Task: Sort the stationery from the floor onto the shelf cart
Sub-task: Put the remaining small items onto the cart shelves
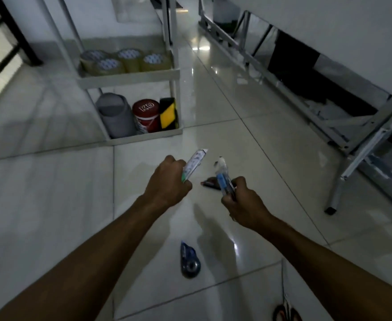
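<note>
Hands reach out together over pale glossy floor tiles (271, 172), both arms stretched forward from the bottom of the view. The left hand (169, 181) is curled in a fist around a flat white packet (193, 165) with a green end, which juts up and forward out of the grip. The right hand (243, 202) pinches a clear packet with a blue label (224, 179), its white tip pointing up and away; what either packet contains is too blurred to tell. Just behind the right hand's packet a small dark item (210, 183) lies on the floor, partly hidden. Nearer the camera, between the two forearms, a blue correction tape dispenser (189, 260) lies flat on a tile. At the bottom right edge a pair of scissors (286, 304) lies with its dark handles toward the camera. Ahead and to the left stands the white shelf cart (130, 79): one tier holds four brown tape rolls (125, 61), and the lowest tier holds a grey roll (117, 114), a red roll (146, 114) with white lettering, and a yellow and black striped roll (168, 113), all upright and side by side. A grey metal frame (350, 140) runs along the right side of the floor
</note>
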`<state>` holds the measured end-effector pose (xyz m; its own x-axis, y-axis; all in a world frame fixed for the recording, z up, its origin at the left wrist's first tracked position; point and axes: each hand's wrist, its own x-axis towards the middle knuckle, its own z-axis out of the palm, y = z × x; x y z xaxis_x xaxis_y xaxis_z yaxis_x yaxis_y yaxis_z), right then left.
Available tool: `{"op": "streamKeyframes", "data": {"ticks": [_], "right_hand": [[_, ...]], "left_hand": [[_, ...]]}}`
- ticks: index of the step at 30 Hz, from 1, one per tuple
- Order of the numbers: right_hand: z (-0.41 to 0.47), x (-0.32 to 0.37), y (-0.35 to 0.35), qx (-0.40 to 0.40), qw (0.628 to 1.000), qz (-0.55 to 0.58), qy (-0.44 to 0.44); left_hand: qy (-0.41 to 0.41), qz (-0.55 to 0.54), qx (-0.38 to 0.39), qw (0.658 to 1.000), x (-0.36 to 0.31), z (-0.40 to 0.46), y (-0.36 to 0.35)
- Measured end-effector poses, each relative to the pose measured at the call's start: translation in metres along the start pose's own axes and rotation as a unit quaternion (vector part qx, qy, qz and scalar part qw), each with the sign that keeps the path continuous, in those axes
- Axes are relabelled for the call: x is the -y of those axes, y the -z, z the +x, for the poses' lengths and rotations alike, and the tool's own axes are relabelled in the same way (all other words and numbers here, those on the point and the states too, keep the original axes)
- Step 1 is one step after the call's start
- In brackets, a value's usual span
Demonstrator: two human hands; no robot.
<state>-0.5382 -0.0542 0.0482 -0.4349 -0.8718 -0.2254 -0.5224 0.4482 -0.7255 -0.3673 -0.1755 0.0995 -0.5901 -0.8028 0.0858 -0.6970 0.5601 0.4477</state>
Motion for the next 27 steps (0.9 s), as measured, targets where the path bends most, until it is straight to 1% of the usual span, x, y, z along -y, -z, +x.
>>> {"op": "streamKeyframes", "data": {"ticks": [3,6,9,11,15,19,22,25,27], "right_hand": [[0.021,0.04,0.0,-0.003,0.998,-0.045,0.048],[0.041,0.082,0.006,-0.008,0.995,-0.045,0.093],[0.061,0.132,0.018,-0.027,0.981,-0.11,0.158],[0.071,0.164,0.027,-0.035,0.973,-0.131,0.189],[0.089,0.226,0.047,-0.046,0.967,-0.149,0.202],[0.097,0.28,0.069,-0.076,0.956,-0.189,0.209],[0.101,0.315,0.086,-0.065,0.957,-0.179,0.217],[0.105,0.351,0.103,-0.059,0.957,-0.168,0.231],[0.109,0.383,0.115,-0.042,0.962,-0.153,0.222]], "left_hand": [[0.007,0.028,-0.023,0.999,0.02,0.014,0.038],[0.004,0.034,-0.038,0.999,0.038,0.031,0.081],[0.004,0.032,-0.05,0.998,0.052,0.05,0.132],[0.014,0.029,-0.064,0.997,0.056,0.061,0.164],[0.007,0.019,-0.084,0.996,0.06,0.077,0.224],[0.025,0.028,-0.123,0.992,0.06,0.086,0.272],[0.033,0.039,-0.139,0.989,0.059,0.093,0.303],[0.022,0.031,-0.15,0.988,0.056,0.106,0.333],[0.031,0.023,-0.152,0.988,0.054,0.119,0.353]]}}
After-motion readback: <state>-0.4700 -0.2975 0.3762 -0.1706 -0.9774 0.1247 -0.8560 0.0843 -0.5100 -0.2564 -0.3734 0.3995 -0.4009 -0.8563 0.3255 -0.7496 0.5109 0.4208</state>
